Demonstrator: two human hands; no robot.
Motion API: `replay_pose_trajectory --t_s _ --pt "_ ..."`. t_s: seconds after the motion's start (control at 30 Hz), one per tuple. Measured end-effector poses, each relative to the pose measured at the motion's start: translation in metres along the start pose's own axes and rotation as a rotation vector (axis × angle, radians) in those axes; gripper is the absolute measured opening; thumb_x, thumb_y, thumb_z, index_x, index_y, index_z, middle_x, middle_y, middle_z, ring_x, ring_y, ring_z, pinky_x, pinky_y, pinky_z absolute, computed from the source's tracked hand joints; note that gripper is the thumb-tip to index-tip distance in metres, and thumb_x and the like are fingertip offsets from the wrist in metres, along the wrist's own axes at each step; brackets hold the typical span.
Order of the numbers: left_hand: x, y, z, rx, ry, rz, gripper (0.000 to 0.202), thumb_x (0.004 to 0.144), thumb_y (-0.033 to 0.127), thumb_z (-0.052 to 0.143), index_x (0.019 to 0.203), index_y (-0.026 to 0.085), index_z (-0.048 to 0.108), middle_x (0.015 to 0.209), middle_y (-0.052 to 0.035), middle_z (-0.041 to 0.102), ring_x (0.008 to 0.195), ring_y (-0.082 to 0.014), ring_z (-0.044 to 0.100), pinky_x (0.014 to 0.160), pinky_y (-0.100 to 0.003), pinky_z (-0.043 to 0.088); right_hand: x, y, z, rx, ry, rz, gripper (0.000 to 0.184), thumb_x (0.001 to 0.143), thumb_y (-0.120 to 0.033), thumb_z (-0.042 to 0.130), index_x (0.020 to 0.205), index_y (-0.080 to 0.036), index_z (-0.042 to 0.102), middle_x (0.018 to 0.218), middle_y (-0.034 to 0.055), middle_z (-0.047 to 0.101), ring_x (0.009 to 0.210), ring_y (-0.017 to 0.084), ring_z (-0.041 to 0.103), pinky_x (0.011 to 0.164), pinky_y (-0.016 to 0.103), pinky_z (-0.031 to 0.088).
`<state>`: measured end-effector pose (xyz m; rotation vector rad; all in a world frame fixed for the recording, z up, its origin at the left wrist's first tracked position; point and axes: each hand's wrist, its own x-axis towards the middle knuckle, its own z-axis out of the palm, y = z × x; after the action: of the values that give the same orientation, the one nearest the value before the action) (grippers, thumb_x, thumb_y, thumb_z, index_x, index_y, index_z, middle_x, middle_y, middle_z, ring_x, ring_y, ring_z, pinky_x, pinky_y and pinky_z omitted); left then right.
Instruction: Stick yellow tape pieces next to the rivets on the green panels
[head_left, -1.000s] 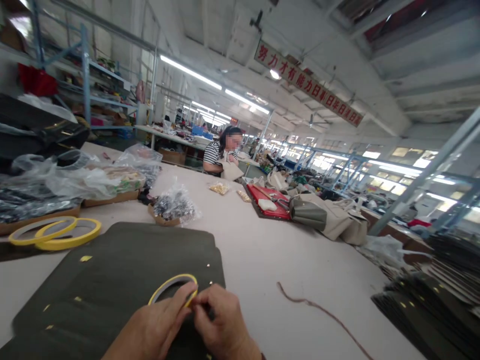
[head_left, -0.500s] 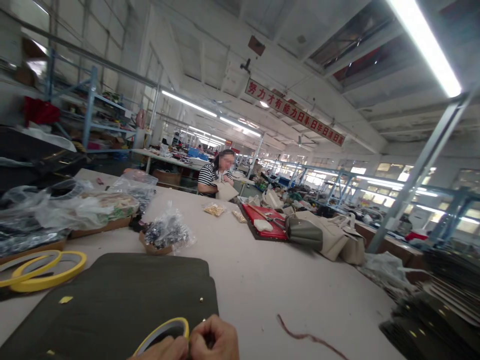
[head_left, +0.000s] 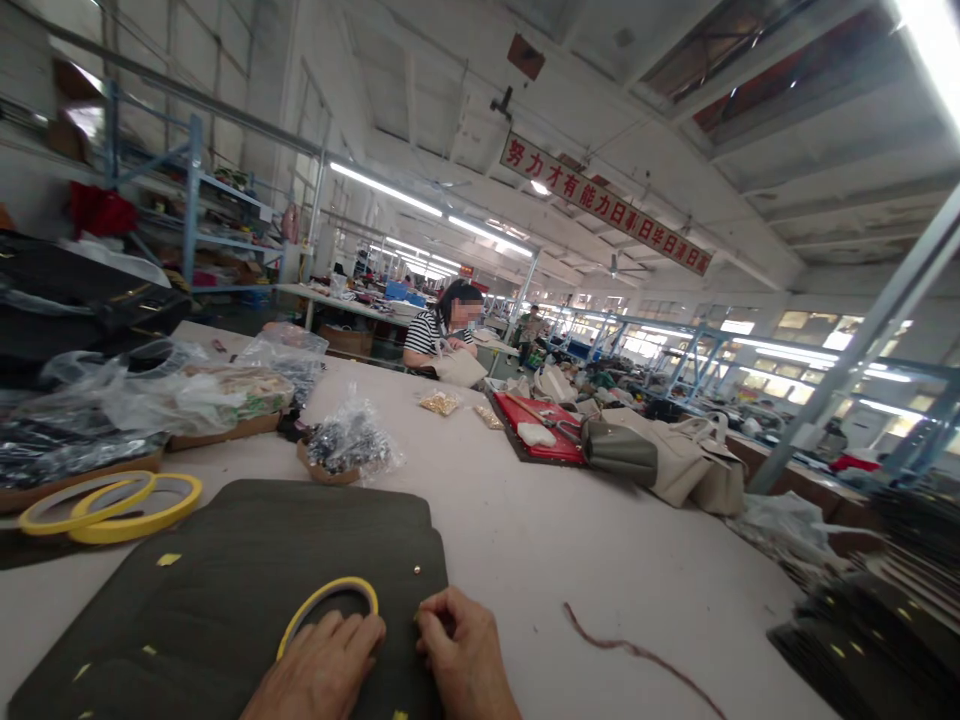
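A dark olive panel lies flat on the table, with small yellow tape pieces stuck on it. My left hand rests over the panel, fingers closed on a roll of yellow tape that stands tilted. Close to the panel's right edge, my right hand has thumb and forefinger pinched together, touching the panel. A tiny yellowish bit shows at its fingertips; what the fingers hold is too small to make out. Just above them sits a small gold stud.
Two more yellow tape rolls lie at the left, near a bag of metal parts. A reddish-brown cord lies at right, before stacked dark panels. Across the table, a person handles a beige piece beside a red board.
My hands were together at the tape roll; now they are apart. My right hand has gone to the panel's right edge, and the left has moved slightly up with the roll. The view has shifted.
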<state>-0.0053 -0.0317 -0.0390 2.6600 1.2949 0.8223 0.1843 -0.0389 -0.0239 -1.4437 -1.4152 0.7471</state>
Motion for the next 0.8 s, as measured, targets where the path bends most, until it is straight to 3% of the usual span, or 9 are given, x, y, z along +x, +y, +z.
replay_pose_trajectory --t_s 0.07,0.2,0.37,0.5,0.8 --pt "0.001 0.016 -0.014 -0.005 -0.09 -0.072 0.032 0.094 0.016 0.035 0.093 0.025 0.065 0.084 -0.0043 0.068 0.078 -0.0208 0.062 0.069 -0.033 0.048 -0.002 -0.01 -0.008 0.05 -0.036 0.052 0.016 0.08 -0.028 0.062 0.076 -0.015 0.068 0.061 0.002 0.066 0.054 0.013 0.06 0.052 0.021 0.045" --pt "0.01 0.03 -0.039 -0.059 -0.295 -0.079 0.027 0.096 0.022 0.036 0.092 0.021 0.062 0.087 -0.0055 0.066 0.082 -0.0217 0.059 0.074 -0.034 0.045 0.0 -0.016 -0.029 0.225 -0.147 0.296 0.023 0.071 -0.035 0.071 0.077 -0.013 0.066 0.059 -0.0004 0.064 0.048 0.009 0.057 0.051 0.02 0.046" --pt "0.014 0.029 -0.045 -0.115 -0.388 -0.076 0.023 0.097 0.022 0.036 0.097 0.021 0.059 0.092 -0.005 0.064 0.089 -0.0212 0.058 0.079 -0.033 0.045 -0.013 -0.008 -0.045 0.159 -0.337 0.416 0.022 0.071 -0.034 0.067 0.077 -0.013 0.065 0.054 -0.003 0.061 0.037 0.006 0.047 0.039 0.018 0.037" --pt "0.012 0.03 -0.043 -0.083 -0.402 -0.053 0.024 0.098 0.023 0.035 0.094 0.021 0.059 0.091 -0.0055 0.064 0.088 -0.0212 0.057 0.077 -0.033 0.045 -0.027 -0.011 -0.048 0.013 -0.374 0.373 0.016 0.077 -0.027 0.061 0.077 -0.013 0.069 0.05 -0.0044 0.059 0.037 0.005 0.042 0.039 0.017 0.031" --pt "0.013 0.032 -0.042 -0.038 -0.407 -0.035 0.023 0.096 0.021 0.036 0.092 0.021 0.059 0.09 -0.0057 0.065 0.086 -0.0216 0.057 0.076 -0.033 0.046 -0.035 -0.017 -0.039 -0.249 -0.358 0.072 0.017 0.078 -0.015 0.057 0.074 -0.015 0.074 0.065 0.0008 0.069 0.059 0.012 0.058 0.055 0.021 0.04"
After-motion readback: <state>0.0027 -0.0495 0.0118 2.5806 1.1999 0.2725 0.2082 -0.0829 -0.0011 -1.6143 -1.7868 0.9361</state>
